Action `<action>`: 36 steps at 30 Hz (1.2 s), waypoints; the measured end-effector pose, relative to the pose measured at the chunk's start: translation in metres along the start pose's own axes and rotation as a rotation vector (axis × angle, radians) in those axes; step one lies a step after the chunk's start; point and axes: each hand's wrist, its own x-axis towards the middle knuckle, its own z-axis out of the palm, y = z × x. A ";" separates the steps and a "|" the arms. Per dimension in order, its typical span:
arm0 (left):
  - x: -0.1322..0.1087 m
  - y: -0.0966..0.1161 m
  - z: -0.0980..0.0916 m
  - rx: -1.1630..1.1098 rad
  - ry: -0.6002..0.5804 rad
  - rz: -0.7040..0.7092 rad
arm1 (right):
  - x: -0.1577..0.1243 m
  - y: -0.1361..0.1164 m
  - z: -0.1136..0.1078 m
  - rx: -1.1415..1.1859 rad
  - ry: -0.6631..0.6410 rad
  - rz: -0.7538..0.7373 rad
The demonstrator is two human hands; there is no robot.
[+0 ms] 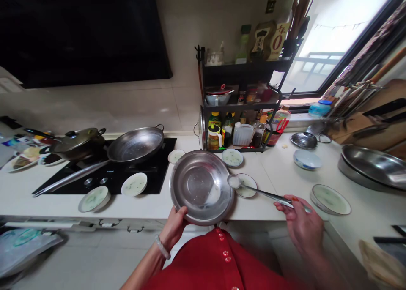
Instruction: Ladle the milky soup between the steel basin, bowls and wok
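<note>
My left hand grips the near rim of a large steel basin, tilted toward me over the counter edge, with a little white liquid at its bottom. My right hand is closed on the handle of a metal ladle. The ladle's bowl holds white liquid and hovers at the basin's right rim, just above a small plate with pale batter. A bracelet is on my left wrist.
Several small plates of pale batter stand on the white counter and stove edge. A wok and a lidded pot sit on the black cooktop. A condiment rack stands behind. Large steel pans lie at right.
</note>
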 end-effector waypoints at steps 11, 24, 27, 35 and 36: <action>0.001 0.000 -0.001 -0.004 -0.012 -0.004 | 0.008 -0.002 -0.011 0.034 0.104 -0.002; 0.004 -0.002 -0.003 -0.001 0.001 -0.007 | 0.016 0.003 -0.021 0.047 0.131 0.009; 0.004 -0.003 -0.003 -0.005 -0.010 -0.002 | 0.017 0.003 -0.021 0.038 0.137 0.012; 0.004 -0.001 -0.002 0.005 0.013 -0.016 | 0.015 0.004 -0.024 -0.060 0.104 -0.065; 0.004 -0.001 -0.002 0.005 0.013 -0.016 | 0.013 0.004 -0.025 -0.105 0.085 -0.091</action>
